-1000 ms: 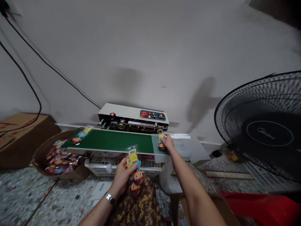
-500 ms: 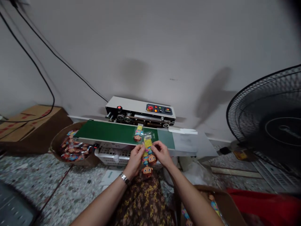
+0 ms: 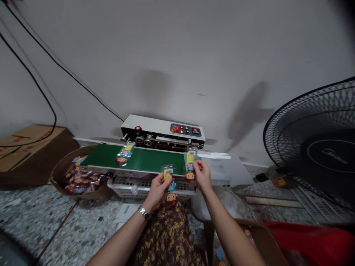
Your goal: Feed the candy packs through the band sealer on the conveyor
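My left hand grips a small stack of clear toy packets with yellow header cards and orange cartoon heads, held just in front of the machine. My right hand pinches a single toy packet at the right end of the green conveyor belt. Another packet lies on the belt towards its left end. Behind the belt stands the grey band sealer with its red and orange buttons.
A brown basket holding several sealed packets sits below the belt's left end. A white slotted crate is under the belt. A cardboard box stands far left, a black fan at right, an open carton by my right arm.
My right hand took one packet from the stack and carried it right, to the belt's end. The earlier packet rode left along the belt.
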Demonstrator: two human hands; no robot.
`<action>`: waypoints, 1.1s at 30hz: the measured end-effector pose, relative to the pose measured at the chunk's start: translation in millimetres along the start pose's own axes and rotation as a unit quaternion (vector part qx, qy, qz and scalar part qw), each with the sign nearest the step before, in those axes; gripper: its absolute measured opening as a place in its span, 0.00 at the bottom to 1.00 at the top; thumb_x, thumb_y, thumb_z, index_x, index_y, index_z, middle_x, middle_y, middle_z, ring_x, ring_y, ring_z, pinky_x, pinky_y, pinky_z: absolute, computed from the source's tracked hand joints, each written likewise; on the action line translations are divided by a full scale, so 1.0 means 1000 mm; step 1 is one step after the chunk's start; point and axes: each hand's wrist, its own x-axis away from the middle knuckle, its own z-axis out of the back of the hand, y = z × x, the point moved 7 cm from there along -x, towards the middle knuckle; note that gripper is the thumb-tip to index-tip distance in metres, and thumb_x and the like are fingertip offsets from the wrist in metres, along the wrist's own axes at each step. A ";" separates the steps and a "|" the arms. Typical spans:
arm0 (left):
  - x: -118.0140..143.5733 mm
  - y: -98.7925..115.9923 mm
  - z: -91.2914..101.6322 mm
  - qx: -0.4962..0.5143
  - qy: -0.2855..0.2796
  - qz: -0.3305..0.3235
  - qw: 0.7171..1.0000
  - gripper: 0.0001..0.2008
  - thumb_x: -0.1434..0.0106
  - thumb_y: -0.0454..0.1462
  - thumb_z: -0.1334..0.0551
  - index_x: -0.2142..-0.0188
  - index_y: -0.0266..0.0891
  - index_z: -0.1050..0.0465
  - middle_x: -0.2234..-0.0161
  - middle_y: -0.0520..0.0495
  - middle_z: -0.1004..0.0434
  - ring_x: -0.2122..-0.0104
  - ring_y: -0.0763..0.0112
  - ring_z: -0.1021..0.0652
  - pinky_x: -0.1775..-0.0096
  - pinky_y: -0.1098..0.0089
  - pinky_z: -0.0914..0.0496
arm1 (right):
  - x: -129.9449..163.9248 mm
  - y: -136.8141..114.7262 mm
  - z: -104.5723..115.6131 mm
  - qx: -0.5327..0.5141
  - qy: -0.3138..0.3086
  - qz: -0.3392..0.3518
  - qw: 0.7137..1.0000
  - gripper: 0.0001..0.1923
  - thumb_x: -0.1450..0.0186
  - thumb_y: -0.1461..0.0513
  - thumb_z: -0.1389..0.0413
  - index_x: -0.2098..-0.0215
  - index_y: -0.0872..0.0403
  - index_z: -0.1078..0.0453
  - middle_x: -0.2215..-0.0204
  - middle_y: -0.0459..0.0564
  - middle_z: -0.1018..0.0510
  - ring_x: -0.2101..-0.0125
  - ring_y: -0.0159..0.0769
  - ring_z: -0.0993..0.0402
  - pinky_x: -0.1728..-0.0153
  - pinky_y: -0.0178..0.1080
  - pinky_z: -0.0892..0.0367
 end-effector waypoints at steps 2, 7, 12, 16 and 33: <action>0.001 0.000 0.009 -0.002 0.015 0.002 1.000 0.17 0.52 0.41 0.33 0.63 0.35 0.27 0.69 0.47 0.23 0.70 0.72 0.25 0.69 0.75 0.33 | -0.022 0.019 0.029 0.105 0.071 -0.037 0.991 0.22 0.42 0.48 0.51 0.62 0.57 0.33 0.72 0.50 0.24 0.74 0.35 0.28 0.74 0.34 0.35; 0.005 -0.005 0.015 0.015 0.005 0.022 1.000 0.17 0.50 0.44 0.34 0.63 0.37 0.28 0.69 0.46 0.22 0.73 0.73 0.25 0.72 0.75 0.33 | -0.064 0.053 0.064 0.306 0.113 -0.098 0.940 0.17 0.43 0.53 0.51 0.66 0.57 0.29 0.74 0.51 0.23 0.74 0.37 0.28 0.76 0.33 0.37; 0.006 -0.004 0.019 0.018 0.006 0.029 0.999 0.20 0.52 0.45 0.33 0.62 0.36 0.29 0.69 0.45 0.22 0.74 0.72 0.24 0.73 0.74 0.32 | -0.085 0.065 0.052 0.357 0.099 -0.116 0.921 0.11 0.43 0.58 0.50 0.69 0.55 0.29 0.75 0.50 0.23 0.74 0.36 0.28 0.74 0.33 0.38; 0.007 -0.002 0.019 0.029 0.017 0.034 0.999 0.19 0.52 0.44 0.33 0.64 0.37 0.30 0.70 0.46 0.22 0.76 0.72 0.24 0.74 0.74 0.32 | -0.090 0.052 0.032 0.390 0.053 -0.108 0.913 0.07 0.44 0.60 0.47 0.71 0.54 0.28 0.74 0.50 0.25 0.69 0.39 0.28 0.68 0.35 0.38; -0.005 0.019 0.007 0.048 0.048 -0.070 0.995 0.12 0.51 0.40 0.33 0.69 0.34 0.28 0.70 0.48 0.24 0.71 0.73 0.26 0.66 0.73 0.33 | 0.065 -0.021 -0.084 -0.020 -0.249 0.010 0.968 0.20 0.44 0.60 0.43 0.54 0.52 0.40 0.69 0.46 0.28 0.69 0.32 0.30 0.69 0.33 0.33</action>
